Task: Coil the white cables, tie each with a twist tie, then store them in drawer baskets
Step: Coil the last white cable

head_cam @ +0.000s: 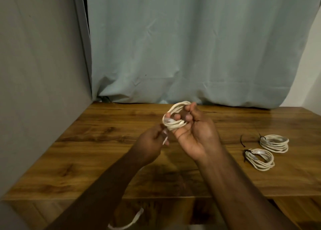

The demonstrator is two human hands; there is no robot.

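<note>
One head-worn wide-angle view looks forward and down, close over the worktop [104, 125], facing a curtain [191, 47].

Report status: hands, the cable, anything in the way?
Right hand holds the cable coil; left hand pinches its loose end. Two tied coils and a spare twist tie lie right on the table. Nothing obstructing.

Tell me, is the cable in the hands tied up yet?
Not yet. The right hand holds the coil, with no tie seen, while the left hand pinches its loose end.

Both hands raised, left [152, 142] and right [192, 134] fingers [188, 118] curled.
</note>
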